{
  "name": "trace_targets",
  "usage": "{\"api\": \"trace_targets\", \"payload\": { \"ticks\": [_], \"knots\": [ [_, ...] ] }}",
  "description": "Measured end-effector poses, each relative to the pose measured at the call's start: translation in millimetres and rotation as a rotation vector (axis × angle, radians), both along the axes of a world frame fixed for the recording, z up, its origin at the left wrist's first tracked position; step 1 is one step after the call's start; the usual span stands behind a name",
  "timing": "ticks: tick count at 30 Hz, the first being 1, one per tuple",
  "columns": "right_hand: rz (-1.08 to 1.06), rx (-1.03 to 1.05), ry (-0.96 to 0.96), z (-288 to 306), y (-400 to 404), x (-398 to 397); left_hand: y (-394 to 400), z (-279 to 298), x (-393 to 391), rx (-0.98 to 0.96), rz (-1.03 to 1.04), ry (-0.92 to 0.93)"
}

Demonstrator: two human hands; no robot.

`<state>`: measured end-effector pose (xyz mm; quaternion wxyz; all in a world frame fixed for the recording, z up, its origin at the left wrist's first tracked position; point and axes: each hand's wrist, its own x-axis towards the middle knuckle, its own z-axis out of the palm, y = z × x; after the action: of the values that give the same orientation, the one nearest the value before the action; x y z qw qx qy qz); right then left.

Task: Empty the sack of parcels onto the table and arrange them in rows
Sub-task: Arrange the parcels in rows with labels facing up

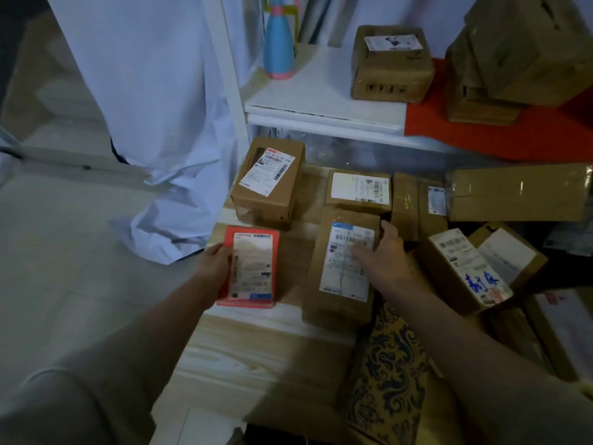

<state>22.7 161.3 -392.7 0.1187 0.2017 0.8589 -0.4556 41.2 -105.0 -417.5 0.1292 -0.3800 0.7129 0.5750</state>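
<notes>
A red parcel (256, 232) with a white label lies near the left edge of the wooden table (244, 354); my left hand (213, 263) grips its left side. To its right lies a long brown box (324, 303) with a white label, and my right hand (383, 255) rests on its top right with the fingers spread over the label. Behind them sit a brown box (282, 194) with a barcode label and a flatter labelled box (359, 187). Several more brown parcels (462, 271) crowd the right side. The white sack (150, 123) hangs limp at the left, beside the table.
A patterned yellow-and-blue box (388, 374) lies at the front right of the table. A white shelf (321, 104) behind holds a blue bottle (278, 43) and a taped carton (391, 65). Bigger cartons (513, 59) stand on a red surface at the right. Grey floor lies to the left.
</notes>
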Motion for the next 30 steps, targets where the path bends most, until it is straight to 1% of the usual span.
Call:
{"api": "trace_targets", "payload": {
  "ticks": [2, 3, 5, 6, 7, 9, 11, 14, 19, 25, 30],
  "knots": [
    [-0.014, -0.036, -0.015, -1, -4, 2, -1, -11, -1, -0.237, -0.005, 0.035],
    [-0.016, -0.041, -0.026, -2, -5, 3, -1, -15, -1, -0.396, -0.031, 0.036],
    [-0.016, -0.040, -0.053, -3, -5, 5, 7, -21, 0, -0.697, -0.166, 0.021],
    [-0.012, -0.042, -0.067, -3, -4, 5, 13, -23, 3, -0.793, -0.271, 0.010],
    [-0.007, -0.049, -0.087, -2, -3, 5, 21, -25, 6, -0.840, -0.386, -0.006],
    [0.003, -0.073, -0.127, -1, -2, 6, 34, -31, 13, -0.874, -0.578, -0.068],
    [0.019, -0.084, -0.154, -1, -3, 8, 36, -36, 15, -0.899, -0.630, -0.113],
    [0.060, -0.107, -0.171, 0, -8, 10, 30, -36, 5, -0.880, -0.546, -0.098],
    [0.143, -0.131, -0.179, 6, -30, 9, 20, -35, -17, -0.760, -0.393, -0.001],
    [0.138, -0.207, -0.167, 4, -63, 3, 5, -31, -19, -0.718, -0.412, 0.057],
    [0.173, -0.210, -0.143, 0, -71, 1, -9, -27, -22, -0.655, -0.458, 0.038]
  ]
}}
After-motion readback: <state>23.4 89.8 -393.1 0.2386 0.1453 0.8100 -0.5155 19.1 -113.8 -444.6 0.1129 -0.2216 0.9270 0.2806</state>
